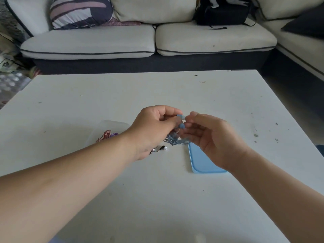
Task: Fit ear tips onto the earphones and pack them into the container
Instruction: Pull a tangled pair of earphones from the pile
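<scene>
Smooth pale-blue earphones (181,120), rounded buds uppermost and thin cable dangling in a loose coil, hover just past the far end of the flat, round-cornered blue lid (203,162), left hand (154,130) pinching one bud, right hand (208,135) nipping its tip with curled fingertips.

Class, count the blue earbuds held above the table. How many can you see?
2: the upper earbud pinched by the left hand, the lower earbud just beneath, cradled in curled fingers of the right hand. No others show.
</scene>
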